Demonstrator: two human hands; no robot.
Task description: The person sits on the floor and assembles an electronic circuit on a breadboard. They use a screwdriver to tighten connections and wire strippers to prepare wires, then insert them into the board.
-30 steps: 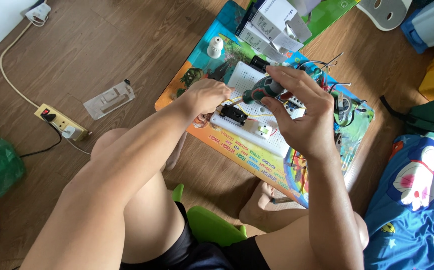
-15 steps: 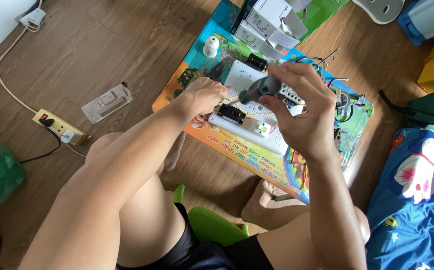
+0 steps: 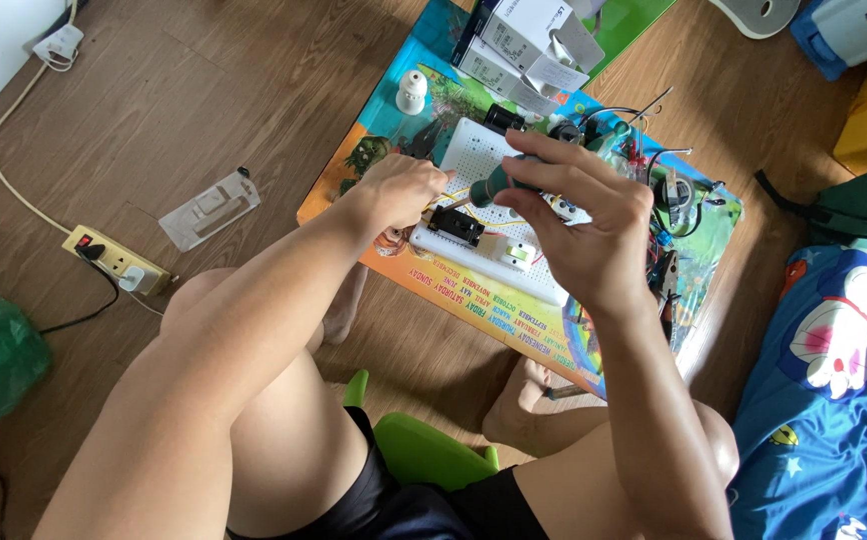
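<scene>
A white breadboard (image 3: 479,155) lies on a colourful printed mat (image 3: 474,305) on the wooden floor. On the board sit a black component (image 3: 456,224), a small white part with a green dot (image 3: 518,254) and some yellow wires. My left hand (image 3: 401,190) is closed at the board's left edge, its fingertips pinching something small by the yellow wire; I cannot tell what. My right hand (image 3: 579,225) hovers over the board and grips a dark green screwdriver handle (image 3: 500,184), its tip pointing toward my left hand.
White cardboard boxes (image 3: 524,45) and a white bulb-like part (image 3: 413,92) lie at the mat's far end. Tangled wires and tools (image 3: 669,195) sit at its right. A power strip (image 3: 114,259) and a clear plastic package (image 3: 210,208) lie on the floor to the left, blue bedding (image 3: 834,380) to the right.
The view has shifted slightly. My right hand has turned a little on the screwdriver handle above the breadboard. My left hand stays at the board's edge.
</scene>
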